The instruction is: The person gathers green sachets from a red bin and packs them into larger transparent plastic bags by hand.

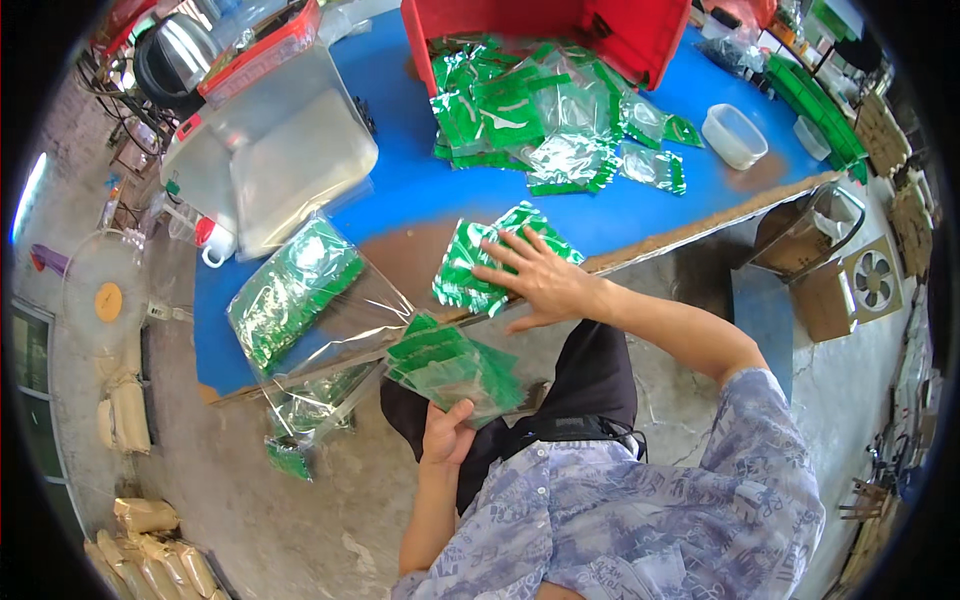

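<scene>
Left hand point(447, 433) held low, in front of the desk's near edge and above the lap; fingers closed on a fanned bunch of flat packets point(455, 362), green and clear, thumb on the upper face, bunch spread up and away from the grip. Right hand point(548, 278) palm down at the near edge of the blue desk point(625, 222), fingers spread wide over a small group of green-and-silver packets point(462, 262); contact at the fingertips appears likely, pressure cannot be told. To the left of this group: large clear bag point(375, 300), its left part filled with a block of green packets point(300, 290), its right part reaching toward the fanned bunch. Below the desk's edge, more clear film with green-edged packets point(290, 457) hangs down on the left side. Beyond the hands: loose heap of green and transparent packets point(560, 110), spilling from the mouth of a red bin point(545, 22) lying at the far side. Right of the heap, small clear tub point(735, 137); farther right, green tray point(815, 110). Left: large translucent container point(300, 150) tilted with its opening facing the worker, white-and-red cup point(217, 242) just beside it, kettle point(175, 60) behind.
</scene>
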A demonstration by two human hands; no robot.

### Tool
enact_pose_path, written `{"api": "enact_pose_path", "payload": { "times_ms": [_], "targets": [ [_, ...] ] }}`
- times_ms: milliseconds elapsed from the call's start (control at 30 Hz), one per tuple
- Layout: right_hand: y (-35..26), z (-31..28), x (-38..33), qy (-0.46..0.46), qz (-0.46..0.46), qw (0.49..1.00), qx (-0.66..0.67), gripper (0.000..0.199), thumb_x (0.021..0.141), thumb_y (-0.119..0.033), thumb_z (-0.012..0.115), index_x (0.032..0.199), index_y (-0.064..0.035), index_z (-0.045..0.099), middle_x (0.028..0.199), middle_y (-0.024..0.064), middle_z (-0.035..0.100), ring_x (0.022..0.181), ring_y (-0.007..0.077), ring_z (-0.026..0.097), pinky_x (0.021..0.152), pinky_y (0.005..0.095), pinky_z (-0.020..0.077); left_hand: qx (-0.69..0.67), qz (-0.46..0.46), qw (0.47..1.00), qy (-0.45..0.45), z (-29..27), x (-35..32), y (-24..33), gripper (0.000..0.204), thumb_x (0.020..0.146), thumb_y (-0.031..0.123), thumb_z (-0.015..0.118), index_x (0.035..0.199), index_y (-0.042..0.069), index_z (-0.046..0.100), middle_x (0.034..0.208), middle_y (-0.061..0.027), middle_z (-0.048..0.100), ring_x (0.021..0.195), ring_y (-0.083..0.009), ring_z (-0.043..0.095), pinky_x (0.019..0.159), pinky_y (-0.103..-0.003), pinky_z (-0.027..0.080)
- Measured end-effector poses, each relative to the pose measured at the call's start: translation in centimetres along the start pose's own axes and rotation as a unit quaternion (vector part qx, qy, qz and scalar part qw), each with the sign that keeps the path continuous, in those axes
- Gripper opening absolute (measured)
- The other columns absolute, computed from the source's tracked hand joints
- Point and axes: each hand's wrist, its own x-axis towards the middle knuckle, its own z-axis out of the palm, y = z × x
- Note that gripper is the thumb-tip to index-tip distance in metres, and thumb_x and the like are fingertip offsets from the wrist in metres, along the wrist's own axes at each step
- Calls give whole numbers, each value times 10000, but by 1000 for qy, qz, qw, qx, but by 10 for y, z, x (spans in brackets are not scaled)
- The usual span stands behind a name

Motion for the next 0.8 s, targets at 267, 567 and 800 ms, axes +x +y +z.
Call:
{"api": "enact_pose_path", "payload": {
  "times_ms": [267, 567, 800],
  "targets": [
    [-7, -59, -8, 104, 168, 943, 266, 135, 945, -118, 594, 1011, -9, 638, 765, 215, 612, 698, 358, 570, 640, 421, 495, 36, 72, 996, -30, 14, 16, 16, 551, 778, -32, 750, 1296, 21, 569, 1227, -85, 658, 1133, -243, 633, 1001, -396, 491],
    [-6, -90, -9, -61, 159, 876, 451, 255, 981, -239, 644, 1021, 12, 663, 631, 0, 517, 617, 57, 432, 558, 299, 392, 132, 61, 989, -23, 49, 53, 19, 505, 818, 55, 783, 1276, 3, 578, 1238, -85, 651, 1130, -211, 628, 977, -376, 497],
    [20, -51, -19, 469, 363, 695, 407, 256, 930, -154, 711, 1085, 15, 597, 810, 57, 665, 684, 85, 571, 581, 282, 464, -81, 24, 991, -104, 31, 53, 7, 589, 855, 118, 749, 1381, 37, 497, 1354, -89, 586, 1261, -275, 553, 1103, -491, 419]
  ]
}}
